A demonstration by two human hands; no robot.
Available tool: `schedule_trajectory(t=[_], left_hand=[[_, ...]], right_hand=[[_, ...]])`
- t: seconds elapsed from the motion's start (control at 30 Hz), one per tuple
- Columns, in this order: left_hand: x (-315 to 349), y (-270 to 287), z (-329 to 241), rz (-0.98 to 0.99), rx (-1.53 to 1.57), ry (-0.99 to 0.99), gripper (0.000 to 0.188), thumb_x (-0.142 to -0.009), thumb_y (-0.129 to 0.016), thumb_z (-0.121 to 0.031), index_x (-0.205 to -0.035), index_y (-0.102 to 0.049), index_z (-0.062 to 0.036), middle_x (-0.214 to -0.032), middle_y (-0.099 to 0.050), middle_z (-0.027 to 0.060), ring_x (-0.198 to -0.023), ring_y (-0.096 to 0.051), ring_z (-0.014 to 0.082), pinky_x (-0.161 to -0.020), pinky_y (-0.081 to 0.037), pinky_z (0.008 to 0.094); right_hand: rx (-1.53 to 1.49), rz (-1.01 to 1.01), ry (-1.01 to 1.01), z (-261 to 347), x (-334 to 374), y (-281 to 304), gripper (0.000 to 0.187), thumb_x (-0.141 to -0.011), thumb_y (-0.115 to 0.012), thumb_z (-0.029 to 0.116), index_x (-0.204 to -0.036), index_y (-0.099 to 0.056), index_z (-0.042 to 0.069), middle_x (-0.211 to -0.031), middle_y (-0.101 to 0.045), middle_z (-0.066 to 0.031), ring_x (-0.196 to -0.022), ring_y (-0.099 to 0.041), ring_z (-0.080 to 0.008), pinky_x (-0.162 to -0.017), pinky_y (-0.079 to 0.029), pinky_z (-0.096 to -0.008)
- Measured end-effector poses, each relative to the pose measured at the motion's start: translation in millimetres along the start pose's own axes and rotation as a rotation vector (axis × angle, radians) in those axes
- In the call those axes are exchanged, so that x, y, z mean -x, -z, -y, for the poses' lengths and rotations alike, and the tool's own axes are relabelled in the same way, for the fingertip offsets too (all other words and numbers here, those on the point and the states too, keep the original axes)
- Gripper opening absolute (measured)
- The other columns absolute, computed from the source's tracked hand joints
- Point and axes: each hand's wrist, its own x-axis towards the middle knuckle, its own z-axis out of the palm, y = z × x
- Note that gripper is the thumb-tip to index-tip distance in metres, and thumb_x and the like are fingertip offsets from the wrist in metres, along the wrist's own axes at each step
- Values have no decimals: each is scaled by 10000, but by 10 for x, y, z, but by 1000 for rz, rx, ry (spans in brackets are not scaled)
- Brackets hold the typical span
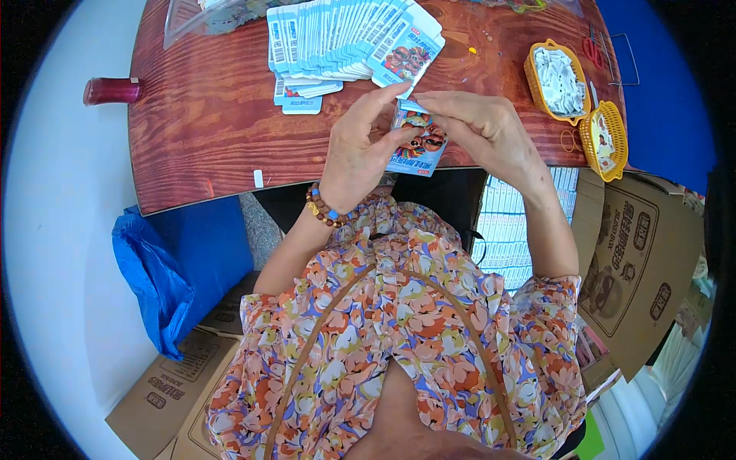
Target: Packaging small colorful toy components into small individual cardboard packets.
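A small light-blue printed carton (420,159) is between my two hands at the near edge of the wooden table. My left hand (359,146) grips it from the left, its thumb lying across the printed front. At the carton's top end, the fingers of my right hand (483,132) are pinched on the flap. Whether anything is inside the carton cannot be seen. Just beyond my hands lies a fanned row of flat, matching cartons (330,40), with a few more loose ones (302,105) below its left end.
Two yellow baskets (529,73) (586,146) at right hold white packets and small cards. Red-handled scissors (592,52) lie behind them. A dark red jar (112,90) is at the left edge. Packed small boxes (510,238) sit below the table beside an open cardboard box (632,268); a blue bag (153,284) is at left.
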Motion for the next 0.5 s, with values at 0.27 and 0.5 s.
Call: schedule_trajectory(t=[0.27,0.5], left_hand=[[18,-94,151,-6,199,-46,353,-879,-712,-68,-1217,-623,-18,-997,-640,63,-929,-664,138,-756,-547,266],[52,-160,207,103,224,16,319,-893,-698,-47,-1199,-614,-15,-1085,-636,66,-932,-659,122,-755,-547,260]], right_hand=[[-217,-199,-154,-94,280,-197,385,-860,-705,15,-1240,-642,22,-1197,-665,-121,-1058,-669,-203,-833,-574,-310],[-162,-140,57,-334,397,-129,360,-842,-689,-57,-1195,-676,16,-1202,-661,-125,-1085,-648,-189,-878,-566,-298]])
